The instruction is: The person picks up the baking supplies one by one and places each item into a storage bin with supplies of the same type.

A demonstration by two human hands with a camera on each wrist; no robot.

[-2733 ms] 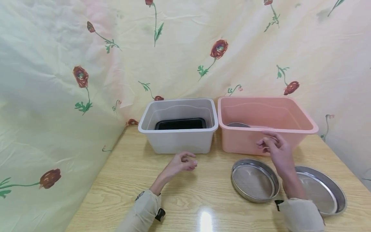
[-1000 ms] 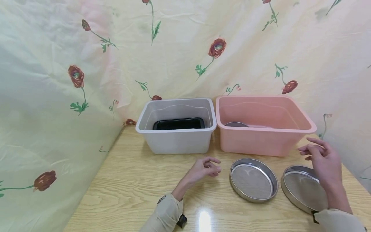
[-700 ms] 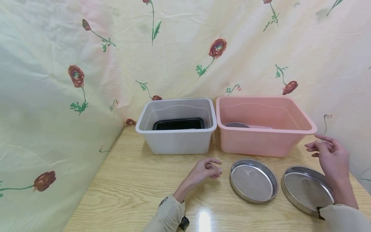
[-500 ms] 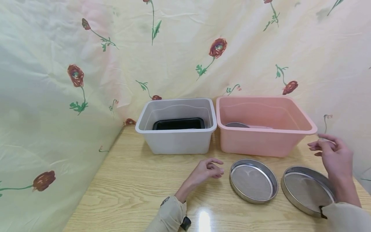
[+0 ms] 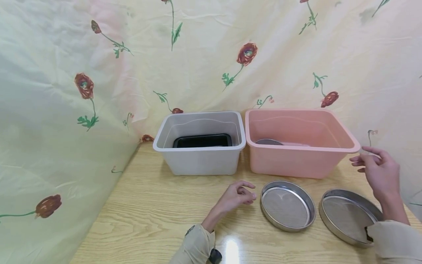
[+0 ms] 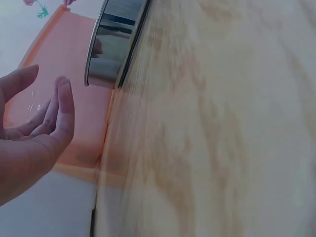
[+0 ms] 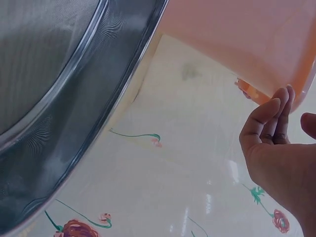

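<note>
Two round metal sieves with mesh bottoms lie on the wooden table. My left hand, fingers loosely bent and holding nothing, hovers just left of the nearer-to-middle sieve. In the left wrist view that sieve's shiny wall stands beyond the fingers. My right hand is raised by the right corner of the pink bin, also with nothing in its loose fingers. Its forearm passes over the edge of the right-hand sieve, hiding part of it. The right wrist view shows this sieve's rim and mesh up close.
Left of the pink bin, a grey-white bin holds a black rectangular pan. A round grey item shows inside the pink bin. Flower-printed cloth hangs behind and along the left of the table.
Both hands have moved to the right, the right one from in front of the pink bin to beyond its corner. Over the last half second they shift only slightly. The sieves stay put.
</note>
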